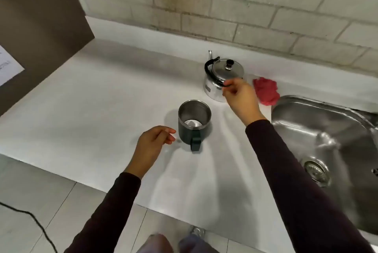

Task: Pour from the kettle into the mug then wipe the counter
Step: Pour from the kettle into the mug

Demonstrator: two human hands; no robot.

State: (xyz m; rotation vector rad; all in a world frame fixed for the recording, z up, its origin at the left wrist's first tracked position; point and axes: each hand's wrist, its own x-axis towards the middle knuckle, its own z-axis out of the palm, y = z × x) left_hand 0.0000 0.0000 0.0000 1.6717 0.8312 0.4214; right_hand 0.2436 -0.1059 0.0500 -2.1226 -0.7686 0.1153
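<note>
A shiny steel kettle (pixel 222 76) with a black handle and lid knob stands on the white counter (pixel 102 99) near the back wall. My right hand (pixel 240 99) is at the kettle's near side, its fingertips closed on the lower end of the black handle. A dark mug (pixel 194 122) with a steel inside stands upright in front of the kettle, its handle toward me. Just left of the mug, my left hand (pixel 153 144) hovers with fingers loosely curled, holding nothing and not touching it. A crumpled red cloth (pixel 266 91) lies to the right of the kettle.
A steel sink (pixel 323 130) with a drain is set into the counter at the right. A brick wall runs along the back. A brown panel with a paper sheet stands at the left. Below the counter edge are a tiled floor and a black cable.
</note>
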